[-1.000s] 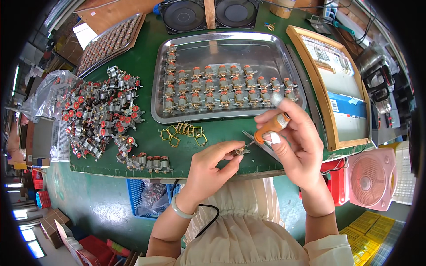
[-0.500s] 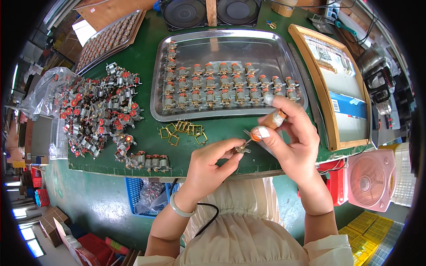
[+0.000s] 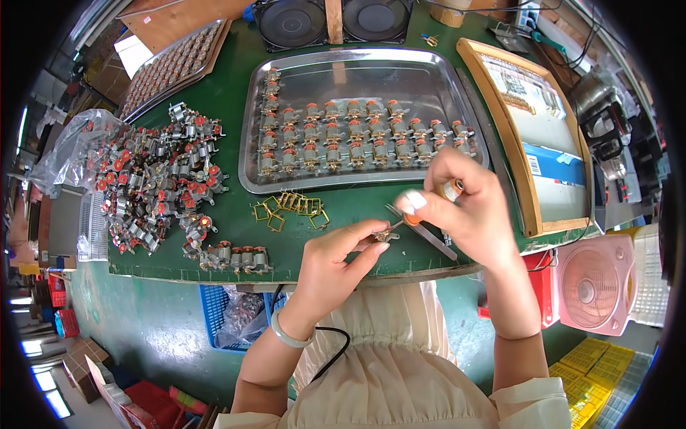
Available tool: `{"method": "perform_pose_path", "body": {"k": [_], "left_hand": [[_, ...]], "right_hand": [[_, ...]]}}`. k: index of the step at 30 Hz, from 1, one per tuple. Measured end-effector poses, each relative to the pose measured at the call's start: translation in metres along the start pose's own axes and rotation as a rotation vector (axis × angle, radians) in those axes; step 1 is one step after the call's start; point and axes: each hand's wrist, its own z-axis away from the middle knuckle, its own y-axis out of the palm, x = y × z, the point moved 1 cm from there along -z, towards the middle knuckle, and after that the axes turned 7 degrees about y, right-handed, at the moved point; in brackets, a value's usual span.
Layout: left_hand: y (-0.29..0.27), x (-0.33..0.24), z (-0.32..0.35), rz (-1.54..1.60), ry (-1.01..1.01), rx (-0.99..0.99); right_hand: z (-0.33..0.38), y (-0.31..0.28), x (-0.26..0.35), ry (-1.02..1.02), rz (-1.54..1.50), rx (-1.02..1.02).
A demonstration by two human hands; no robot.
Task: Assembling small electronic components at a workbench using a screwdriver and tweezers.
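Note:
Near the table's front edge, my left hand (image 3: 325, 264) pinches a small metal part (image 3: 384, 236) between thumb and fingertips, which hide much of it. My right hand (image 3: 468, 214) is closed round a screwdriver (image 3: 450, 189) with an orange-brown handle, its thin shaft pointing left to the part. White tape wraps some right fingertips. Tweezers (image 3: 437, 243) lie under the right hand. Left of the hands lie several brass-coloured square frames (image 3: 300, 204). Behind, a metal tray (image 3: 300, 184) bears rows of small silver motor-like units (image 3: 332, 154) with orange-red tops.
A large heap of similar units (image 3: 161, 179) fills the table's left side, beside a clear plastic bag (image 3: 78, 146). Another loaded tray (image 3: 171, 68) lies at the back left. Two black speaker-like boxes (image 3: 293, 25) stand behind. A wood-framed board (image 3: 529, 129) leans right; a pink fan (image 3: 589, 286) stands below.
My right hand has turned at the wrist, its fingers curling further round the screwdriver handle. The left hand keeps its pinch on the small metal part. The whole view has shifted slightly.

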Motion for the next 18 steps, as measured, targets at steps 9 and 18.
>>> {"method": "perform_pose_path", "body": {"k": [9,18], "left_hand": [[0.002,-0.004,0.003,0.067,-0.004,-0.060],[-0.007,-0.011,-0.002,0.850,-0.341,-0.050]], "right_hand": [[0.020,0.016,0.003,0.065,-0.816,-0.129],[0.059,0.036,-0.017,0.538,-0.890,0.172]]}}
